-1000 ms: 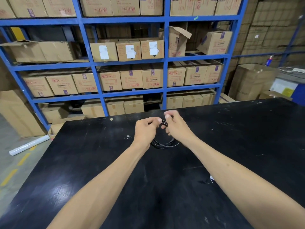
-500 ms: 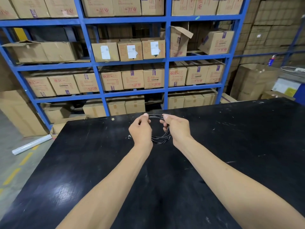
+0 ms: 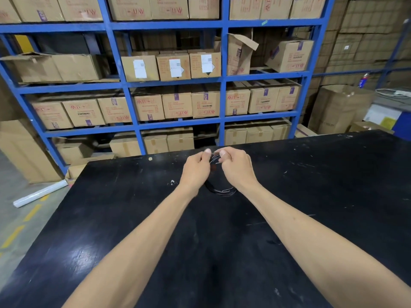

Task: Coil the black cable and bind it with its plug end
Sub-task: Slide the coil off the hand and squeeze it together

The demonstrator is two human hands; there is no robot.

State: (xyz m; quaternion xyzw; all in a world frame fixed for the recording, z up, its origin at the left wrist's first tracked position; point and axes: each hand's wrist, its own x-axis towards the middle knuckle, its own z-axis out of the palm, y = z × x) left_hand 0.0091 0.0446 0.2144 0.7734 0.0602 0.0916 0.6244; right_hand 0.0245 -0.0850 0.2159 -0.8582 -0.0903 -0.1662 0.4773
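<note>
Both hands out over the black table (image 3: pixel 311 196), near its far edge. Left hand (image 3: pixel 195 168) and right hand (image 3: pixel 238 166) pinching the top of the coiled black cable (image 3: pixel 220 190), loops hanging between the wrists. Plug end too blurred to make out.

We look across a scuffed black desk (image 3: pixel 311 196) that fills the lower frame, glossy at lower left. Behind it, blue steel shelving (image 3: pixel 133 127) carries rows of brown cardboard boxes (image 3: pixel 178 103). At left we see grey concrete floor (image 3: pixel 13 196) with dashed yellow lines (image 3: pixel 32 213) and a white roll (image 3: pixel 40 193).
</note>
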